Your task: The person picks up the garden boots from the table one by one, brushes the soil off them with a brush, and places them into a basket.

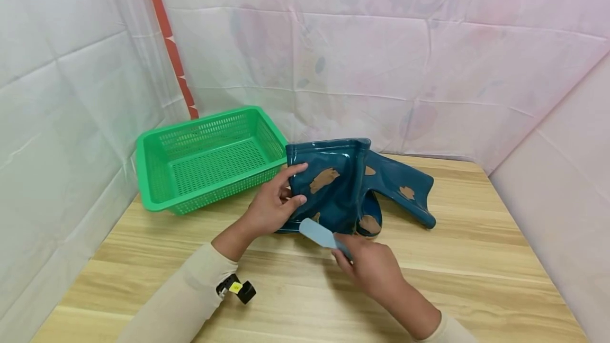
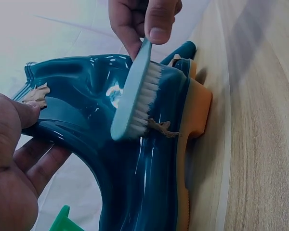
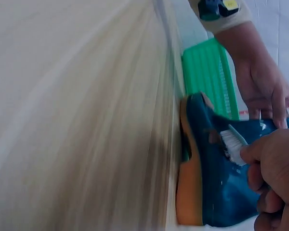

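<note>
Two hands, two blue boots, one brush and one green basket (image 1: 145, 173). The held boot (image 1: 329, 205) stands roughly upright on the table (image 1: 476, 279), right of the basket, toe pointing left, its long shaft rising; brown patches mark it. The left hand (image 1: 270, 207) pinches the shaft's left edge between thumb and fingers. The right hand (image 1: 371, 269) has its fingers wrapped round the brush (image 1: 318, 233), whose long axis runs left and slightly far, bristles against the boot's near side. The second boot (image 1: 397, 179) lies behind, its shaft stretching right.
</note>
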The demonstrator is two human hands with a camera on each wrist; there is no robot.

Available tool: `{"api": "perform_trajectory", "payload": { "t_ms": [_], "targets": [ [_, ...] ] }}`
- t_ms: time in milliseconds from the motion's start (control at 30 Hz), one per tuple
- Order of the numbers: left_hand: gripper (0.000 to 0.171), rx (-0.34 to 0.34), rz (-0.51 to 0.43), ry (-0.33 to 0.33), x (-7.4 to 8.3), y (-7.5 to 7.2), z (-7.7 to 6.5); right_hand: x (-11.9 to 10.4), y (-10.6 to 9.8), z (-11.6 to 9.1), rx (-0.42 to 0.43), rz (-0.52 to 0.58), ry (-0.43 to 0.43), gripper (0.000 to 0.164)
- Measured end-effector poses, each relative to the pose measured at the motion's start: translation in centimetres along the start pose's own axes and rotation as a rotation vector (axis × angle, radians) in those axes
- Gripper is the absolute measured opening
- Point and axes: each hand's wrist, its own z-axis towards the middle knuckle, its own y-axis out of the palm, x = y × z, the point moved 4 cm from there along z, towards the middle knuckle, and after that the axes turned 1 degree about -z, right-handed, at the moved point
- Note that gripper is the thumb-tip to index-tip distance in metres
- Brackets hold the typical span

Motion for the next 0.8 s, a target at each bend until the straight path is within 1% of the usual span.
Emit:
{"api": "perform_trajectory", "payload": {
  "t_ms": [100,200,267,367,533,667,800],
  "targets": [
    [0.065,0.003,0.008,0.001,0.1,-0.1,0.1,-0.9,0.1,0.3,0.017,0.009,-0.041,0.034],
    [0.065,0.007,0.014,0.001,0.1,-0.2,0.1,-1.2,0.2,0.5,0.041,-0.009,-0.063,0.034],
    [0.065,0.008,0.015,-0.004,0.1,-0.2,0.0,-1.1,0.2,0.6,0.037,-0.034,-0.055,0.033],
    [0.066,0.004,0.01,-0.01,0.0,-0.1,0.0,-0.6,0.0,0.3,0.005,-0.061,-0.02,0.032],
    [0.066,0.001,0.001,-0.008,-0.1,0.0,0.1,0.2,-1.1,-0.6,-0.038,-0.071,0.026,0.031],
    [0.065,-0.001,0.0,-0.002,-0.1,0.1,0.0,0.2,-1.6,-1.1,-0.016,-0.066,0.028,0.033],
    [0.065,-0.001,0.0,-0.003,-0.2,0.0,-0.1,-0.6,-1.4,-0.5,0.022,-0.058,-0.011,0.035]
  ]
}}
